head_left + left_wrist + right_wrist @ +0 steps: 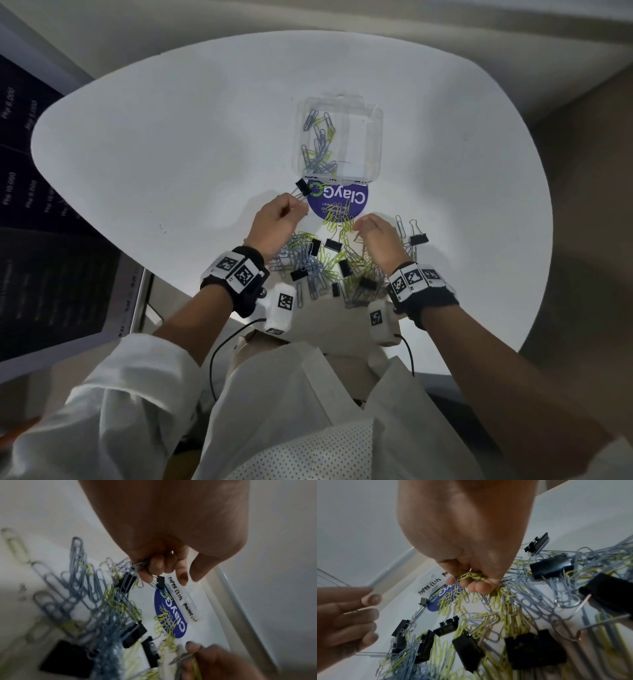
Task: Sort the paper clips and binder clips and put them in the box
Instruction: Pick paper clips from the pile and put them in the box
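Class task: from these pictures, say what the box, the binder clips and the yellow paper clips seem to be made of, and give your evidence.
Box: clear glossy plastic, probably; its contents show through.
Binder clips: likely black-painted metal with bare wire handles.
Yellow paper clips: bent wire, seemingly colour-coated.

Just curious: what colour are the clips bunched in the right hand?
Yellow-green paper clips, clearest in the right wrist view.

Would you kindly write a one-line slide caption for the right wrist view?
Right hand grips a bunch of yellow paper clips above a mixed pile with black binder clips.
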`<action>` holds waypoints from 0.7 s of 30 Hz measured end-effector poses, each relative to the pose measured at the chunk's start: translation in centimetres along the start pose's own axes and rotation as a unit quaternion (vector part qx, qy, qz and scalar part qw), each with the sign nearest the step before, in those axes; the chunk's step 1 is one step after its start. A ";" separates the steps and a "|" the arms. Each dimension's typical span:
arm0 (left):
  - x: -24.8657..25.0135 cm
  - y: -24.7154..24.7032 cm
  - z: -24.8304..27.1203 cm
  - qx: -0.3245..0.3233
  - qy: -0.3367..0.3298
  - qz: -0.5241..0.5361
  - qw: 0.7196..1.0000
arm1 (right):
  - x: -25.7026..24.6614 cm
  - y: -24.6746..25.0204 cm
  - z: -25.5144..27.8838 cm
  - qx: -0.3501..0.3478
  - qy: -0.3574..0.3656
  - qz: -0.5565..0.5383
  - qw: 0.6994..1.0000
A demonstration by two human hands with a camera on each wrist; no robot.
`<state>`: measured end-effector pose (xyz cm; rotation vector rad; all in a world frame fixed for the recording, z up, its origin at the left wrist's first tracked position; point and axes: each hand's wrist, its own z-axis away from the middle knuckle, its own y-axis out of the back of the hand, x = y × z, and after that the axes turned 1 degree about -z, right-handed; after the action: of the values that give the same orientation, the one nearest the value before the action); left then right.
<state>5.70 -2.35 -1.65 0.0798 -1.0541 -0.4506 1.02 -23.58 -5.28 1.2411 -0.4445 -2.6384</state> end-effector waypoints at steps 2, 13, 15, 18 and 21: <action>-0.5 0.1 0.1 -0.023 -0.052 -0.154 0.986 | 0.0 0.0 0.0 -0.006 -0.014 -0.021 1.000; -3.6 -1.3 0.7 -0.049 -0.090 -0.450 0.887 | 1.4 0.4 0.4 0.006 0.122 0.108 0.987; -3.7 -1.5 0.6 -0.052 -0.078 -0.425 0.900 | 1.9 0.6 0.5 -0.019 0.118 0.112 0.986; -4.0 -1.4 0.4 -0.059 -0.058 -0.371 0.925 | 1.8 0.9 0.6 -0.037 0.106 0.102 0.988; -4.0 -1.2 0.3 -0.054 -0.066 -0.311 0.946 | 1.5 1.0 0.9 -0.029 0.083 0.078 0.993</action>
<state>3.33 -1.83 -5.14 0.2934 -1.1245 -1.0978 -0.60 -24.75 -5.43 1.3359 -0.4149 -2.3802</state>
